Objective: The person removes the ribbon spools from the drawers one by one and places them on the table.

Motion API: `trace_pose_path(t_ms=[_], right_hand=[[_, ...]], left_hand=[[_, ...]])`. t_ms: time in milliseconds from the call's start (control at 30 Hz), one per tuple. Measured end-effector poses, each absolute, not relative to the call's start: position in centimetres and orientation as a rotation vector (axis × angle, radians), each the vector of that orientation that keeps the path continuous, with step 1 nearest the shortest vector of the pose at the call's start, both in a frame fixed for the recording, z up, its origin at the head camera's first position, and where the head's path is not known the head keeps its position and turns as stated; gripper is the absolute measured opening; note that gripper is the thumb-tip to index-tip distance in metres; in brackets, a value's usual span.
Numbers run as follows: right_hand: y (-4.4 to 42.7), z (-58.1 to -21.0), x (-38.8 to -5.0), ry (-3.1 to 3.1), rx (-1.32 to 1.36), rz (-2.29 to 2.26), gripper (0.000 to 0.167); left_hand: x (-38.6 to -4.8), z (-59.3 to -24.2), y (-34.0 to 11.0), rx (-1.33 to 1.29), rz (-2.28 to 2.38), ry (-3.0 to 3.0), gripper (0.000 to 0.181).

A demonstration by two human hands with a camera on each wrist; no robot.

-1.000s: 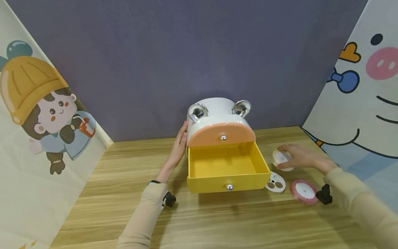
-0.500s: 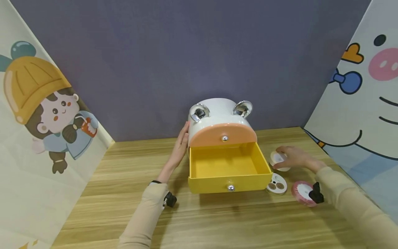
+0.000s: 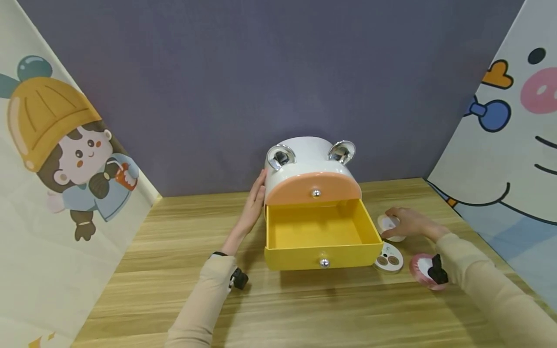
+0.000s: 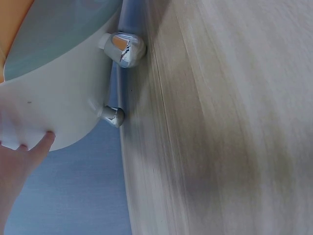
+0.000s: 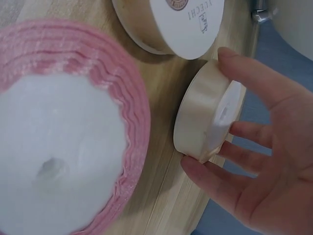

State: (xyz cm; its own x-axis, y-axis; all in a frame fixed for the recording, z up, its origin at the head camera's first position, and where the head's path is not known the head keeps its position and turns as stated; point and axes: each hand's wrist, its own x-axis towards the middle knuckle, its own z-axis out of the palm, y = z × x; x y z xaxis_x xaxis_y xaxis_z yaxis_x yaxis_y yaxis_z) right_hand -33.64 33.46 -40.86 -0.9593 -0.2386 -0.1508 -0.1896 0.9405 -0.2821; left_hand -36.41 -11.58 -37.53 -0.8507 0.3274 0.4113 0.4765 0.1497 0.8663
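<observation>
A small drawer box with a white rounded top (image 3: 304, 150), silver ears and an orange upper drawer front (image 3: 312, 188) stands against the back wall. Its yellow lower drawer (image 3: 322, 256) is pulled out, with nothing inside. My left hand (image 3: 252, 208) rests flat along the box's left side; in the left wrist view its fingertips (image 4: 46, 142) touch the white wall. At the right, my right hand (image 3: 411, 223) holds a cream ribbon roll (image 5: 200, 110) between thumb and fingers. That roll is on the table, white centre facing up.
A white-topped ribbon roll with printed marks (image 3: 388, 258) lies beside the drawer's front right corner. Closer to me is a pink ribbon roll (image 3: 418, 273), partly hidden by the right wrist camera. The wooden table (image 3: 174, 270) meets a grey back wall (image 3: 209, 96) and printed side panels.
My right hand has moved slightly left, and the cream roll has shifted a little toward the drawer with it. The left hand stays on the box.
</observation>
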Motion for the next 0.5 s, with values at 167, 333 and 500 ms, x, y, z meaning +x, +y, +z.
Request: trace_pose_path(t_ms=[167, 333, 500], right_hand=[[33.28, -40.92, -33.69, 2.917, -0.360, -0.399, 0.086], [32.97, -40.84, -33.39, 2.922, -0.398, -0.368, 0.082], [32.61, -40.72, -33.02, 2.927, -0.391, -0.347, 0.080]], left_hand=[[-36.36, -37.53, -11.62, -0.804, -1.796, -2.272, 0.051], [-36.40, -37.56, -11.60, -0.820, -1.786, -2.266, 0.051], [-36.46, -37.63, -11.57, -0.825, -1.783, -2.264, 0.052]])
